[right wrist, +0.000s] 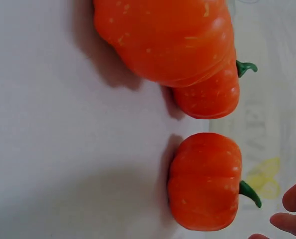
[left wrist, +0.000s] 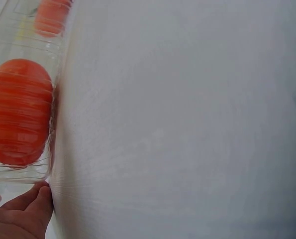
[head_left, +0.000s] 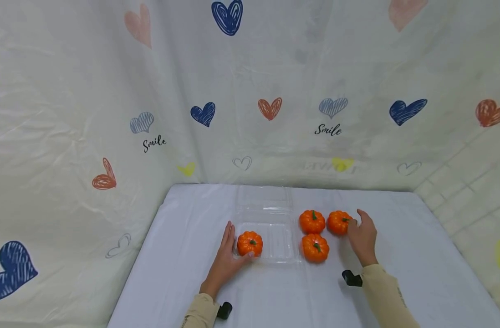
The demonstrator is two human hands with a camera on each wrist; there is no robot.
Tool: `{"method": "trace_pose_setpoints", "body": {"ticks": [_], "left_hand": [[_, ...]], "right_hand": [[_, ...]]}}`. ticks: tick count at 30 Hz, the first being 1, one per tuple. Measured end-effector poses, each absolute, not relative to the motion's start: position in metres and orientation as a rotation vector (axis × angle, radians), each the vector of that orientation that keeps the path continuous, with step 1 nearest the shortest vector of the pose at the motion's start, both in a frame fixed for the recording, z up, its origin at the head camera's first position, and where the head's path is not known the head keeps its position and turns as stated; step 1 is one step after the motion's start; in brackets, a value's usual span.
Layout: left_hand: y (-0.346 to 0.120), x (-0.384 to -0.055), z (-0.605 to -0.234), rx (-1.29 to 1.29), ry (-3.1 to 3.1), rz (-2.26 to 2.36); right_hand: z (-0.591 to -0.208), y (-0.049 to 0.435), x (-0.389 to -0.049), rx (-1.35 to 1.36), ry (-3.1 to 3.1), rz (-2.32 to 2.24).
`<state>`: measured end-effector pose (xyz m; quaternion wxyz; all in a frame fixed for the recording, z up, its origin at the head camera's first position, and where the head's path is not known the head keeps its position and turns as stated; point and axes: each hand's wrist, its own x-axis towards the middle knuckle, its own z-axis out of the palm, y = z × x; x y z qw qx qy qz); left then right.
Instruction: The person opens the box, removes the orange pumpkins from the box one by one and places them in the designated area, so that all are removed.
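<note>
Clear plastic container (head_left: 274,237): lies on the white-covered table (head_left: 184,255), its near-left corner touching the left hand (head_left: 227,255). Judged thin-walled, light and flexible; likely to slide or buckle if pressed, so best steadied flat at the rim.

Left hand: fingers straight and relaxed, resting against the container's outer wall; it grips nothing. Just inside that wall sits one small orange pumpkin (head_left: 250,243).

Right hand (head_left: 362,239): loosely open, fingertips (right wrist: 292,222) just beside the stem of the far-right pumpkin (head_left: 339,222); whether they touch it cannot be told. Two more pumpkins lie to this hand's left, one far (head_left: 312,222), one near (head_left: 315,248), close together.

Pumpkins judged light, firm and ribbed, probably artificial, with a smooth skin. Best taken across the ribbed body from above; the thin green stem looks a weak hold.
</note>
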<state>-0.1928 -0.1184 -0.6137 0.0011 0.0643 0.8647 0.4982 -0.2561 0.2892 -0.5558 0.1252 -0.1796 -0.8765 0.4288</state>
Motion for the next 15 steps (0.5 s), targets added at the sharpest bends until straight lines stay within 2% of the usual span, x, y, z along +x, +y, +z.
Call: {"method": "trace_pose_setpoints", "body": {"ticks": [15], "left_hand": [[-0.119,-0.194,-0.617,0.204,2.721,1.554]], "right_hand": [[-0.529,0.242,-0.255,-0.243,-2.555,1.434]]}}
